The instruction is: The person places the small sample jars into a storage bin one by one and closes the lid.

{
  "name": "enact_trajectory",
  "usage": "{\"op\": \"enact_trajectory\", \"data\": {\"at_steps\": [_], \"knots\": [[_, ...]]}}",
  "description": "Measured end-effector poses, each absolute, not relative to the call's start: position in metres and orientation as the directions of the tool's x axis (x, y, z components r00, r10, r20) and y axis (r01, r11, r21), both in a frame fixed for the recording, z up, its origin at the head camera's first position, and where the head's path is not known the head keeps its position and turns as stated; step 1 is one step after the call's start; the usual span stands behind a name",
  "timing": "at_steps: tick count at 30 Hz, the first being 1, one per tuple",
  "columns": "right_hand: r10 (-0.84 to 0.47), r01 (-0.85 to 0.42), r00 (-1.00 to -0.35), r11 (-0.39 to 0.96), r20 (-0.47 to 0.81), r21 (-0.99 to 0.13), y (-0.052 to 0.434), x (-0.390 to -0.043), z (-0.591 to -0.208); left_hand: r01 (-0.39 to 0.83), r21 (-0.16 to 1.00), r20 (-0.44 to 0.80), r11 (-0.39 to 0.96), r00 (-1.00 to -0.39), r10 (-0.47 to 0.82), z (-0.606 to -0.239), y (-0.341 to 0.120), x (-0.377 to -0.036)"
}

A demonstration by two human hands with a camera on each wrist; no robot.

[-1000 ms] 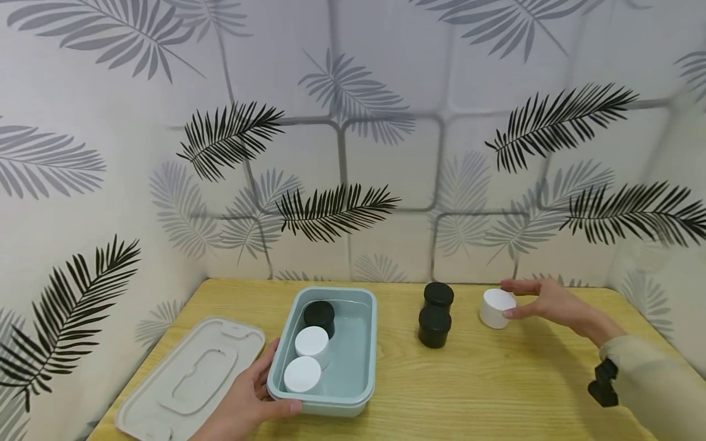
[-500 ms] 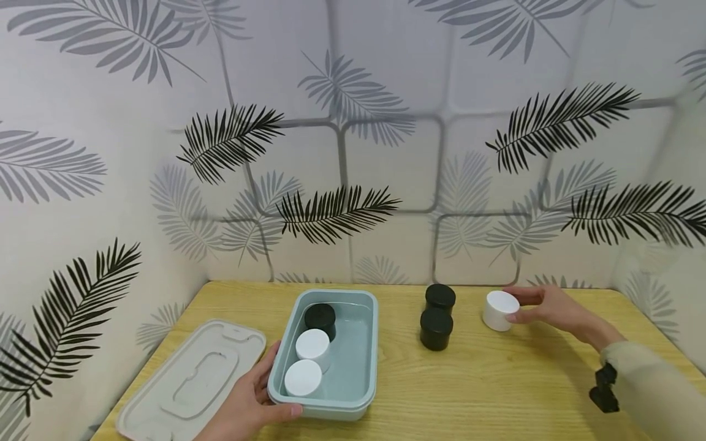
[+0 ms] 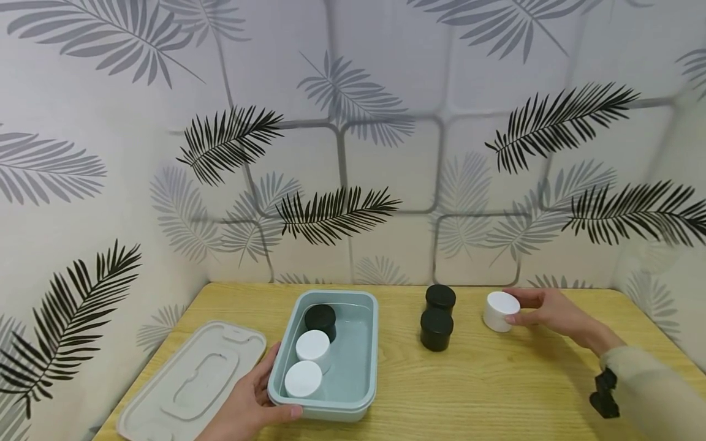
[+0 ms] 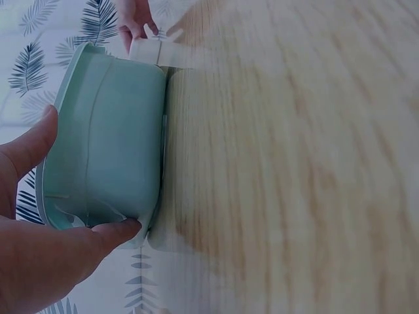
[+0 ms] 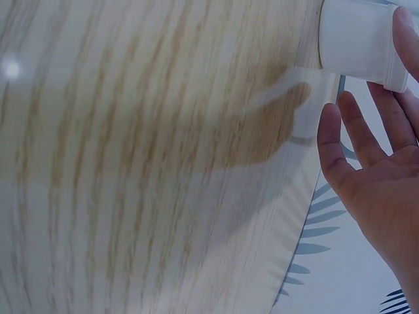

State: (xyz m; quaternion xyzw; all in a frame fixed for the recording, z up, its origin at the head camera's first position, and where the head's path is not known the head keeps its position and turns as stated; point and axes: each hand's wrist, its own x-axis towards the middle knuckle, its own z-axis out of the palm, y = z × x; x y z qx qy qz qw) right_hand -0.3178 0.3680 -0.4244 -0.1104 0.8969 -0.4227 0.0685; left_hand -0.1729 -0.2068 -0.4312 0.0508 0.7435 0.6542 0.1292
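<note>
My left hand (image 3: 248, 392) grips the near left corner of a light blue-green plastic box (image 3: 361, 343), its thumb at the rim. One black-lidded jar (image 3: 320, 317) and two white-lidded jars (image 3: 313, 344) stand in a row along the box's left side. In the left wrist view the thumb and a finger hold the box wall (image 4: 121, 131). At the right, my right hand (image 3: 559, 312) pinches a white jar (image 3: 498, 313) between thumb and fingers. That jar (image 5: 357, 39) stands upright on the table, and other fingers spread beside it in the right wrist view.
Two black jars (image 3: 436, 331) stand one behind the other between the box and the white jar. A pale box lid (image 3: 193, 373) lies flat left of the box. Leaf-patterned walls (image 3: 353, 153) border the wooden table (image 3: 469, 392) at the back and sides.
My right thumb and fingers have closed in on the white jar from its right side. The left hand and the box have stayed in place.
</note>
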Motion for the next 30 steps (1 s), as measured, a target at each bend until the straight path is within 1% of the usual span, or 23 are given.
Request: {"op": "enact_trajectory", "data": {"at_steps": [4,11,18,23,30], "knots": [[-0.255,-0.128,-0.966,0.605,-0.039,-0.786,0.367,-0.316,-0.424,-0.108,0.981,-0.143,0.159,-0.965,0.222,-0.431,-0.206,-0.173],[-0.239,-0.119,-0.97,0.603,-0.036,-0.788,0.363,-0.316,-0.426,-0.109,0.986,-0.138,0.125,-0.958,0.253,-0.431,-0.207,-0.173],[-0.223,-0.111,-0.974,0.616,-0.037,-0.78,0.36,-0.312,-0.423,-0.106,0.986,-0.135,0.128,-0.961,0.241,-0.432,-0.207,-0.173],[-0.236,-0.113,-0.971,0.601,-0.041,-0.791,0.35,-0.305,-0.405,-0.092,0.988,-0.12,0.122,-0.96,0.252,-0.432,-0.207,-0.173],[-0.278,-0.171,-0.96,0.547,0.015,-0.82,0.322,-0.299,-0.37,-0.076,0.994,-0.098,0.083,-0.952,0.291,-0.432,-0.21,-0.172]]}}
